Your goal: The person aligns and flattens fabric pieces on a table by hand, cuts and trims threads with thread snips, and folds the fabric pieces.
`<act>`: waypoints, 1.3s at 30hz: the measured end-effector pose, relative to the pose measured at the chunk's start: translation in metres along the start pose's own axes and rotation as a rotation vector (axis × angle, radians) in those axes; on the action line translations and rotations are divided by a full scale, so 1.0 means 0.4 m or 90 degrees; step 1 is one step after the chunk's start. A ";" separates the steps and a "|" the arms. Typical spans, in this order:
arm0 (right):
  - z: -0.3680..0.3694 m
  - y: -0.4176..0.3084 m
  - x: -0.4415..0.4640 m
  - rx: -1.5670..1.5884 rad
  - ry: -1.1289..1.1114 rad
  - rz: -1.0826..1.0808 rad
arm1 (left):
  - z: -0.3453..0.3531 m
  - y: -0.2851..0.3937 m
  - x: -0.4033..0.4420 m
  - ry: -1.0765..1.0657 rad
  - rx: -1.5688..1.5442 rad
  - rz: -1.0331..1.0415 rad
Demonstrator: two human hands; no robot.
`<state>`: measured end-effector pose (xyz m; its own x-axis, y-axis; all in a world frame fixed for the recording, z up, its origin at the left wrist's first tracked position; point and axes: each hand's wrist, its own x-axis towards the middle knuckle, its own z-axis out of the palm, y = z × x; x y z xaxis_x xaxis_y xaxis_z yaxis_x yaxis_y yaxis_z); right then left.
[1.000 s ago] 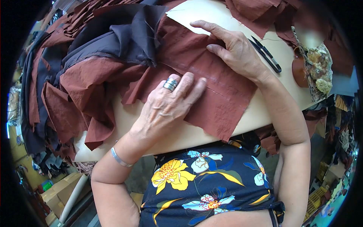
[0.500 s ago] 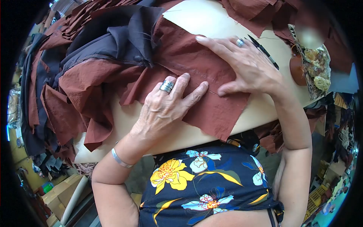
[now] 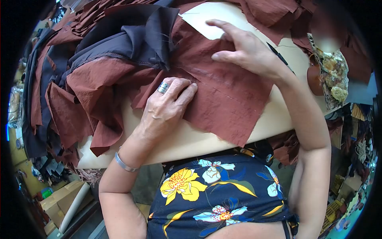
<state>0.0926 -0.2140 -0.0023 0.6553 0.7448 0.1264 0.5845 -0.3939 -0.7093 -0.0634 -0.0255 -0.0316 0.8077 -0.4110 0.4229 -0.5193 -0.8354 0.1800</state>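
A reddish-brown fabric piece lies spread on the pale table, a stitched line running across it. My left hand, with a wide ring, has its fingers bent and closed on the fabric near the line's left end. Over the fabric's upper right part is my right hand, thumb and index finger apart, with nothing visible between them. Dark, nearly black fabric joins the brown cloth along a seam at upper left, bunched in folds.
A black pen lies right of my right hand. Farther right stands a rough, bark-like piece with pale lumps. More brown fabric is piled at the back. A cardboard box sits at lower left, below the table.
My left hand has drawn left and its fingers have closed up on the cloth. The right hand has moved up, away from the stitched line. The fabric has shifted slightly right.
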 end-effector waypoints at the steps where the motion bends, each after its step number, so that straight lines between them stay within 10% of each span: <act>1: 0.036 0.024 0.017 -0.014 0.036 -0.043 | 0.000 -0.002 -0.003 -0.005 0.013 0.005; 29: 0.065 0.037 0.013 0.041 0.098 -0.166 | -0.042 0.046 0.042 -0.181 0.115 -0.014; 39: 0.041 0.006 0.029 -0.026 0.023 -0.066 | -0.019 0.016 0.005 0.021 -0.010 -0.089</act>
<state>0.0935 -0.1974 -0.0139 0.6070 0.7628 0.2228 0.6684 -0.3384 -0.6623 -0.0673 -0.0289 -0.0230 0.8626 -0.2789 0.4221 -0.4073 -0.8777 0.2524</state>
